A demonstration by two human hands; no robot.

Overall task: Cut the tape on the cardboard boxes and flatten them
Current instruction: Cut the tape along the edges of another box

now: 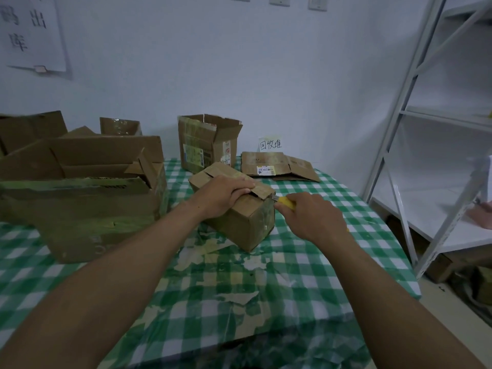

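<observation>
A small cardboard box (247,222) lies near the middle of the table (332,262), which is covered with a green and white checked cloth. The left hand (225,194) rests on the top of this box, with its fingers bent over the edge of the upper flap, so it holds the box down. The right hand (311,217) is closed around a yellow knife (287,202); the short blade points to the upper right corner of the box and touches it where the flap ends. To the left stands a large open box (80,209), just beside the small one, and more cardboard is behind it. At the back of the table an upright open box (207,145) stands with labels on its side. To the right of it a flattened box (277,166) lies on the cloth, below a paper note (270,143) with handwriting on the wall. A white metal shelf (439,129) stands at the right.
</observation>
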